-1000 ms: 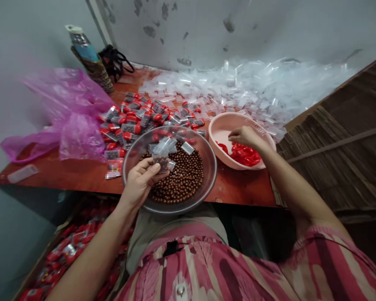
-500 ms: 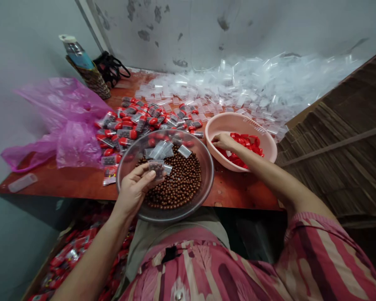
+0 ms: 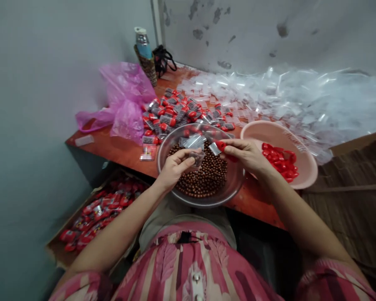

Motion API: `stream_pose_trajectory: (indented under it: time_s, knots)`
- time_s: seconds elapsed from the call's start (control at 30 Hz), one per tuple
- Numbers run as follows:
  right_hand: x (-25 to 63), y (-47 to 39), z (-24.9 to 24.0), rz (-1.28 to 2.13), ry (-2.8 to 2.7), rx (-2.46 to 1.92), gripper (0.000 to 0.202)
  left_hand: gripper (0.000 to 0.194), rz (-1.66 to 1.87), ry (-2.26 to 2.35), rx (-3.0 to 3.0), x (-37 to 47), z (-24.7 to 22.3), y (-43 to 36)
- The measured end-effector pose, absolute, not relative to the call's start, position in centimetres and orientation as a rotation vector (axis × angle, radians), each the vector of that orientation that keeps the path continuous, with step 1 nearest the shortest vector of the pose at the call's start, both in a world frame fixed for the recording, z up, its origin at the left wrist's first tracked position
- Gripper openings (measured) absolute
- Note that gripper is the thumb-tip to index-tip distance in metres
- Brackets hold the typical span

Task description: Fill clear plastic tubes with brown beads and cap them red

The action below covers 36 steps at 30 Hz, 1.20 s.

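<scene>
- Grey bowl (image 3: 232, 184): brown beads (image 3: 203, 179), clear cases (image 3: 192, 141).
- Pink basin (image 3: 307, 171): red caps (image 3: 278, 161).
- My left hand (image 3: 177, 167) pinches one transparent case (image 3: 198, 161).
- My right hand (image 3: 246, 154) grips a red cap (image 3: 220, 145).

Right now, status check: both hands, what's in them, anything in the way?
Left hand: gripping small clear container over the basin. Right hand: pinching at least one red cap, apart from that container. Beneath: loose clear containers on brown balls.

No legible text, packet (image 3: 148, 152) pixelated (partly)
</scene>
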State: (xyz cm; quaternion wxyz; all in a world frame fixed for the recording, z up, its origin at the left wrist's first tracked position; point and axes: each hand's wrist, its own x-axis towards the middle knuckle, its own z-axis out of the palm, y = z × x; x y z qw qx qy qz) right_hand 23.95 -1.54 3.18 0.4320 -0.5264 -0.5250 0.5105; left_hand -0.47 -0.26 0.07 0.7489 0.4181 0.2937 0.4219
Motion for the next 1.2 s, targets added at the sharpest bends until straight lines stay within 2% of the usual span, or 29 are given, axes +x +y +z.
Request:
stream_pose_trajectory:
  time_s: [0.1, 0.2, 0.3, 0.57, 0.7, 0.87, 1.2]
  knots:
    - [19.7, -1.7, 2.2, 1.147, -1.458, -1.225, 0.038, 0.038, 0.962, 0.628, 0.837, -0.5, -0.1, -0.2]
    - [17.7, -2.1, 1.7, 0.62, -1.715, -1.288, 0.023, 0.042, 0.997, 0.646, 0.764, -0.5, -0.4, -0.1]
    - [17.5, -2.7, 2.0, 0.239, -1.94, -1.288, 0.021, 0.044, 0.993, 0.652, 0.747, -0.5, -0.6, 0.0]
    - [18.9, -2.7, 5.1, 0.189, -2.012, -1.299, 0.034, 0.034, 1.03, 0.653, 1.003, -0.4, -1.1, 0.0]
    - [18.4, -2.5, 6.1, 0.091, -2.222, -1.198, 0.03, 0.032, 1.05, 0.704, 1.207, -0.7, -1.3, -0.1]
    - [18.1, -2.7, 6.1, 0.09, -2.345, -1.182, 0.024, 0.026, 1.104, 0.813, 1.371, -1.0, -1.1, -0.7]
    - [17.6, -3.5, 4.3, -0.073, -2.454, -1.07, 0.029, 0.023, 1.144, 0.882, 1.518, -1.3, -0.9, -1.5]
